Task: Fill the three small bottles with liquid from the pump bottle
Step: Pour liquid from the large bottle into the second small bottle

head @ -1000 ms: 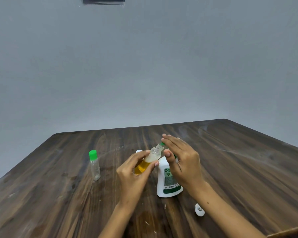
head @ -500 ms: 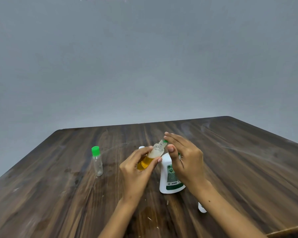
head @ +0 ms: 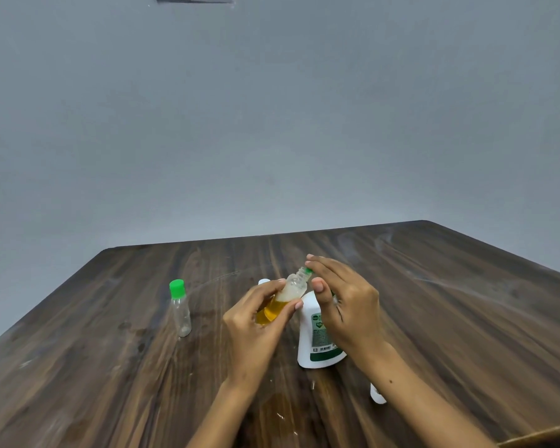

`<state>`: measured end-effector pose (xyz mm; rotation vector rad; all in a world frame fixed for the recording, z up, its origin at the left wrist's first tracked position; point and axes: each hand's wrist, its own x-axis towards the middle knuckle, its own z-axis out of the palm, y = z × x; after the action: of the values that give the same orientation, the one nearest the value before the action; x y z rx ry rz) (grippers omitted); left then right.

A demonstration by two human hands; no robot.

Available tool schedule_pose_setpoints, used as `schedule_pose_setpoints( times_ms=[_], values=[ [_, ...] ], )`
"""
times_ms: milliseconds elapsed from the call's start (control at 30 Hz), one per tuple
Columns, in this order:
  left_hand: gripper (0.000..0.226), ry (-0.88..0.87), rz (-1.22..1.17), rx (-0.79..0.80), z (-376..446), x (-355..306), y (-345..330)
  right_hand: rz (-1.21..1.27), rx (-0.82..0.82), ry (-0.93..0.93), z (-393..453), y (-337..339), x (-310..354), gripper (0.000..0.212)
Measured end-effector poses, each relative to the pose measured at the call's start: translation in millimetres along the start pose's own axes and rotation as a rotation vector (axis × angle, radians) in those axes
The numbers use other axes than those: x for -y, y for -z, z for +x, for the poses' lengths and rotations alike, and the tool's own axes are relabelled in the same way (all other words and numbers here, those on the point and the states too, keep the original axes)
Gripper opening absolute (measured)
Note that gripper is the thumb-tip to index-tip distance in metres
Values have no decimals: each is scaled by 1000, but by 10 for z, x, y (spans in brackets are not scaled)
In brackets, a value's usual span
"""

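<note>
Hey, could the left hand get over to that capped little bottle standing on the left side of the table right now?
Probably not yet: the left hand holds the tilted, part-filled bottle. The table between it and the capped bottle looks free.

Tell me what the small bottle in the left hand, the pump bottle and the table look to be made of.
Small bottle: clear, likely plastic; the yellow liquid shows through.
Pump bottle: opaque white, smooth, probably plastic, with a printed green label.
Table: dark wood grain with a slight sheen; solid wood or laminate, I cannot tell.

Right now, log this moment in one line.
left hand: holds tilted small bottle | right hand: on pump bottle | capped bottle: standing apart
</note>
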<state>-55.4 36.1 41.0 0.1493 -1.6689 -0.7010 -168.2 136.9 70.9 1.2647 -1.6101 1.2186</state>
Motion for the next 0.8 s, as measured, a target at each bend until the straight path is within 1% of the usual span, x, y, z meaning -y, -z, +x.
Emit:
schedule_pose_setpoints(
  times_ms=[467, 667, 800],
  values=[
    [36, 11, -5, 1, -6, 0, 4, -28, -6, 30, 54, 0, -2, 65],
    [36, 10, -5, -6, 2, 4, -4, -10, -23, -3, -22, -29, 1, 64],
    [35, 9, -10, -8, -10, 6, 4, -41, -13, 26, 70, -7, 15, 65]
  ],
)
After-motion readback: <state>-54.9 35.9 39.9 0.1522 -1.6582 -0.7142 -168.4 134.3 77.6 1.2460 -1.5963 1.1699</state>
